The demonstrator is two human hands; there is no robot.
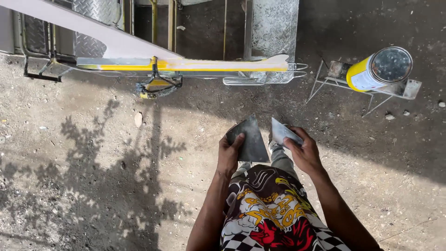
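Note:
I look straight down at my own body over a dirt floor. My left hand (228, 155) grips a dark grey, wedge-shaped metal scraper blade (251, 139) by its left edge. My right hand (304, 151) holds a smaller, paler metal blade (282, 132) just to the right of the first. The two blades almost touch at chest height. A patterned shirt (269, 209) fills the frame below my hands.
A long yellow and white panel (186, 65) lies across a metal stand ahead of me. A yellow tin with a metal lid (378, 69) rests tilted on a small wire stand (334, 83) at the upper right. Checker-plate steps (274, 28) stand behind. Leaf shadows cover the ground at left.

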